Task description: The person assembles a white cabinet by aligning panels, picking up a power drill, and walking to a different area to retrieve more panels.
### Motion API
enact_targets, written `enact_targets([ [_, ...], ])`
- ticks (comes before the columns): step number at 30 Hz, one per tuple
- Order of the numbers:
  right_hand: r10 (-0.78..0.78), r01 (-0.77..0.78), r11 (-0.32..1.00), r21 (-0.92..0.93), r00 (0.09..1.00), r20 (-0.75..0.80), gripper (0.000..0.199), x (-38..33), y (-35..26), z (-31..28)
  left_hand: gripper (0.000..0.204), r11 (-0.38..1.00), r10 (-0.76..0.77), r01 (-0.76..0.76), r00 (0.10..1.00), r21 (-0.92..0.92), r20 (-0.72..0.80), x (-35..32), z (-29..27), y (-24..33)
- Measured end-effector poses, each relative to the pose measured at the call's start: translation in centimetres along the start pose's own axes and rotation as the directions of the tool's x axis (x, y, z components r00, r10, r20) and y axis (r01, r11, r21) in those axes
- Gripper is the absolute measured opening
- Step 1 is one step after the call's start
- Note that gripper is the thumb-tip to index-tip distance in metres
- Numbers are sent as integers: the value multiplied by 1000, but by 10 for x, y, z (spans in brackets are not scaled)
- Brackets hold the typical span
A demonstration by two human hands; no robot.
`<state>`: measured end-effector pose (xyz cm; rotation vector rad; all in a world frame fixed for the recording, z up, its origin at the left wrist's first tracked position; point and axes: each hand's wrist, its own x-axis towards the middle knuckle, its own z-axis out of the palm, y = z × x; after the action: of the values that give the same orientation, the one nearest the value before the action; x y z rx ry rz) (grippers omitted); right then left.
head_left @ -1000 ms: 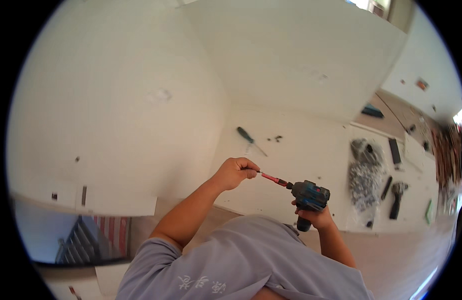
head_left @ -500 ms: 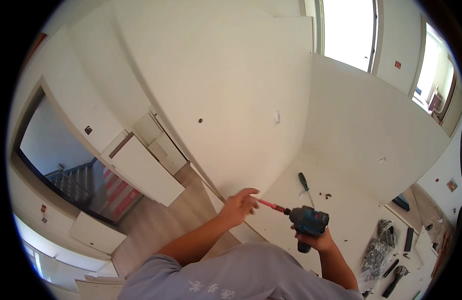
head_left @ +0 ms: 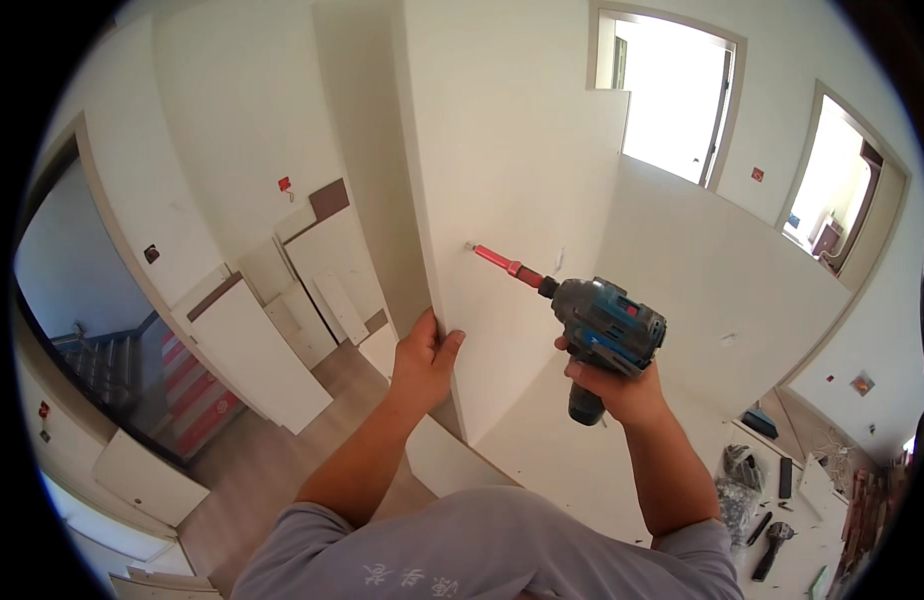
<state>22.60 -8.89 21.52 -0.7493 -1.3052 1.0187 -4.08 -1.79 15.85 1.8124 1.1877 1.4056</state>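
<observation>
A blue and black cordless driver (head_left: 614, 322) is gripped by my right hand (head_left: 627, 392), whose fingers wrap its handle. From its chuck a long red bit holder (head_left: 497, 261) points up and left. The bit's tip meets the face of a tall white panel (head_left: 512, 150) at a small metal-looking spot (head_left: 469, 245); whether it sits inside a hole I cannot tell. My left hand (head_left: 422, 360) clasps the panel's left edge lower down, thumb on the face and fingers behind it. The driver and right hand mostly hide the screwdriver lying on the white base board (head_left: 542, 440).
Another white panel (head_left: 722, 270) joins the tall one at the right. A plastic bag (head_left: 739, 505), a dark-handled tool (head_left: 773, 552) and other tools lie at the lower right. Loose white boards (head_left: 257, 350) lean at the left, near a doorway with stairs (head_left: 97, 375).
The driver has risen, bringing its bit to the panel face. My left hand has left the bit's end and taken hold of the panel's edge. The view has shifted.
</observation>
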Motion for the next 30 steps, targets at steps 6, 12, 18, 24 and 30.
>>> enact_targets([
  [6, -74, 69, 935, -349, 997, 0, 39, -1, -2, -15, 27, 988, 90, -88, 996, 125, -9, -1, 0, 1],
  [12, -130, 116, 924, -364, 991, -14, 34, -1, -11, -9, 24, 984, 129, -124, 991, 129, -34, -4, 6, -3],
  [18, -108, 103, 913, -395, 994, 8, 36, 3, -7, -15, 21, 981, 118, -108, 992, 162, -49, -6, 5, 9],
  [24, -181, 258, 733, -630, 966, 185, 35, 7, -12, -23, 20, 984, 70, -57, 995, 168, -71, -6, 7, 7],
  [30, -237, 285, 582, -762, 955, 177, 38, 0, -16, -4, 20, 981, -23, 34, 998, 193, -57, -6, 5, 16],
])
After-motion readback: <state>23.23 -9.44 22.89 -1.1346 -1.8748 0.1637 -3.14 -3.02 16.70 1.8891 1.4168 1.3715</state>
